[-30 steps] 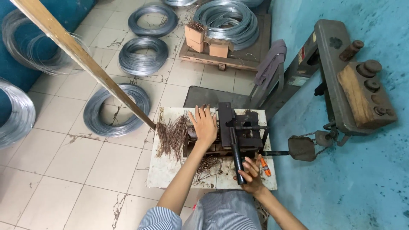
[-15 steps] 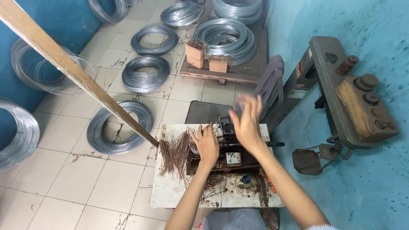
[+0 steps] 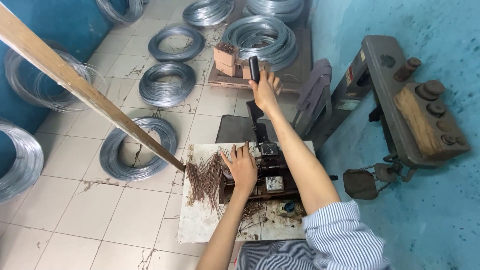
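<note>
I had my right hand (image 3: pixel 265 89) clenched round the black lever handle (image 3: pixel 254 68), raised high above the small bench machine (image 3: pixel 267 167); my left hand (image 3: pixel 242 167) lay flat with fingers spread, pressing on the machine's near-left side, just beside the pile of bent rusty wires (image 3: pixel 205 177) on the white board (image 3: pixel 200 225). To do this stroke well, I judged I should keep the left fingers clear of the head, hold the piece square, and bring the lever down in one steady pull rather than a jerk. The wire pile sat touching my left fingertips, well below and apart from my right hand. A long wooden beam (image 3: pixel 90 95) slanted in from the left toward the pile, and coils of grey wire (image 3: pixel 137 147) lay on the tiled floor beyond
</note>
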